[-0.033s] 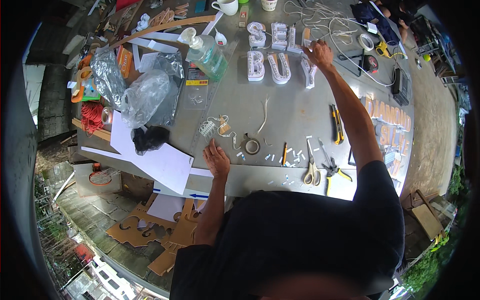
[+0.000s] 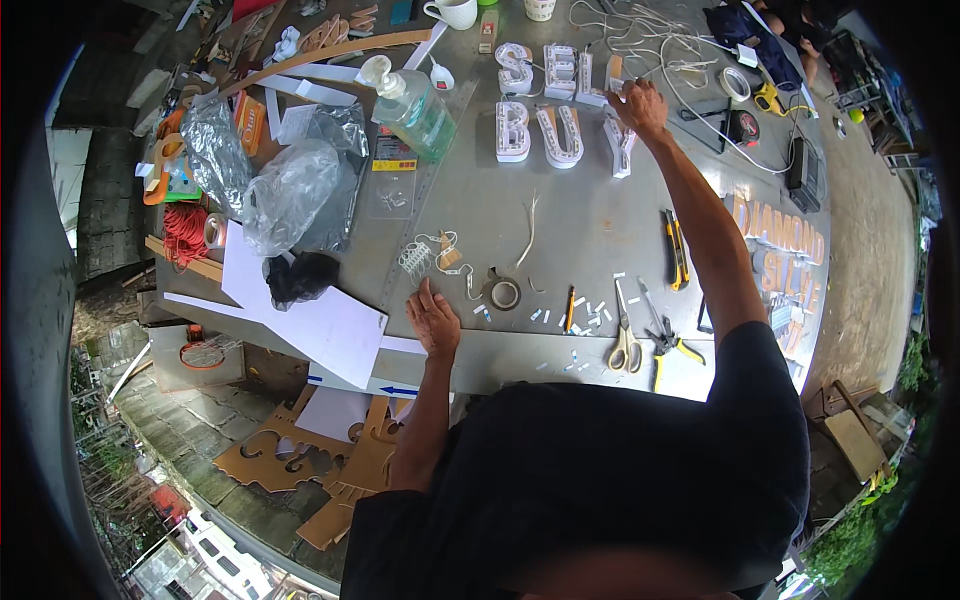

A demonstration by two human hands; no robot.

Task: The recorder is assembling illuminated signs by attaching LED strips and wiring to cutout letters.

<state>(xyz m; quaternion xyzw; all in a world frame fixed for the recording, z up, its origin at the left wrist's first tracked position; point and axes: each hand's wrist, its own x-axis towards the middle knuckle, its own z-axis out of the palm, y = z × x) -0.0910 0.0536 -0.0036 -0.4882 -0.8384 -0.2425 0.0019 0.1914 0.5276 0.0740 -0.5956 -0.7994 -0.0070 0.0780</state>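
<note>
Two rows of white hollow letters with small light modules and wires inside stand at the back middle of the grey table. My right hand (image 2: 641, 108) reaches to the right end of the rows, fingers bent on a white letter (image 2: 619, 150) at the end of the lower row. The hand hides part of that letter and of the one behind it. My left hand (image 2: 433, 318) lies open and flat near the front edge, holding nothing. Just beyond its fingertips is a string of white light modules (image 2: 415, 258), with a roll of tape (image 2: 504, 294) to the right.
A pencil (image 2: 570, 310), scissors (image 2: 625, 350), pliers (image 2: 672, 348) and a yellow-black cutter (image 2: 674, 250) lie front right. A pump bottle (image 2: 415, 115) and plastic bags (image 2: 292, 195) stand left. Loose white cable (image 2: 670, 50) spreads at the back. More letters (image 2: 775, 230) lie far right.
</note>
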